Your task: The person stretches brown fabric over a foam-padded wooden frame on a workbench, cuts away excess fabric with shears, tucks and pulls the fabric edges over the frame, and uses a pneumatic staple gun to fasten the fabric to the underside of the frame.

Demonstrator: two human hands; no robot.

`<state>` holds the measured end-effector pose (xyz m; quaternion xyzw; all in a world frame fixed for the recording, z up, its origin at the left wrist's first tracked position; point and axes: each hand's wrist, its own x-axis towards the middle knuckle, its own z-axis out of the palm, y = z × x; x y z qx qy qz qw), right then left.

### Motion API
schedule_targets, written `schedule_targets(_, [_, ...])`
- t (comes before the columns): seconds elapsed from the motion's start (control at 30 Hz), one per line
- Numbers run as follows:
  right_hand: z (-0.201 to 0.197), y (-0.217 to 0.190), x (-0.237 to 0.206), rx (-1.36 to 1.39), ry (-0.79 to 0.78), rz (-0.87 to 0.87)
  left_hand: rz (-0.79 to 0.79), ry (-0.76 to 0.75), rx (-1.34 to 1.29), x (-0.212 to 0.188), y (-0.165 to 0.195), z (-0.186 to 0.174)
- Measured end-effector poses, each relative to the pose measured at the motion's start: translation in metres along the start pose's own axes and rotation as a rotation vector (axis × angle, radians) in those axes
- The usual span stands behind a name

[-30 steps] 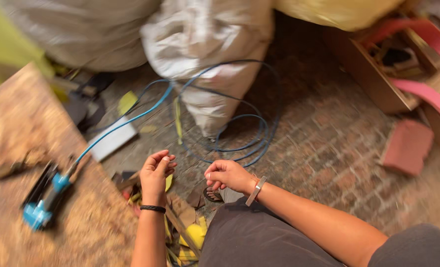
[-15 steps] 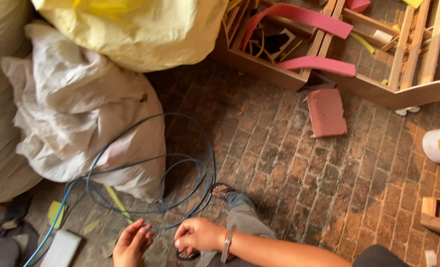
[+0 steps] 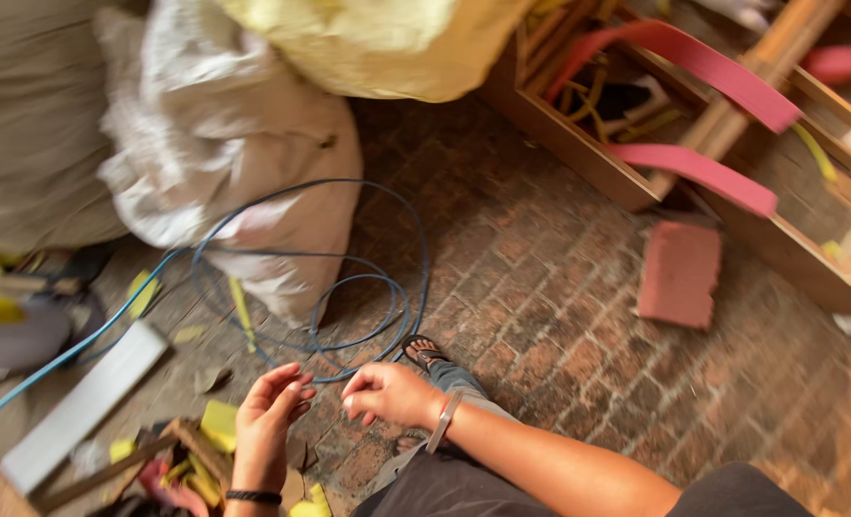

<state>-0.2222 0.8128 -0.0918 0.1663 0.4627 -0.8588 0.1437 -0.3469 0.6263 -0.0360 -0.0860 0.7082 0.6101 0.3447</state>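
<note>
My left hand is low in the view with a black band on its wrist, fingers loosely spread and pointing toward my right hand. The right hand, with a metal bracelet, has its fingertips pinched together just right of the left one. Anything small between those fingertips is too blurred to make out. A thin blue cable lies in loose coils on the brick floor just beyond both hands, its nearest loop passing close to the right fingertips. My sandalled foot rests beside the coil.
White and yellow stuffed sacks are piled at the back left. A wooden frame with pink strips stands at the back right, with a loose red brick beside it. A white board and yellow scraps lie at the left.
The view has swung right and away from the wooden board with the blue tool, which is out of sight now. My hands stay close together near the cable coil.
</note>
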Motion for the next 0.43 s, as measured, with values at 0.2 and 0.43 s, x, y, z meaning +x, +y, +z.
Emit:
schedule_targets(0.2, [0.013,-0.026,-0.004,-0.246,-0.123,0.179,0.122,0.189,-0.202,-0.076,-0.041,-0.008])
schedule_targets(0.43, [0.084,0.003,-0.023,-0.496,-0.417,0.304,0.178,0.559,-0.503,-0.233,-0.157,-0.02])
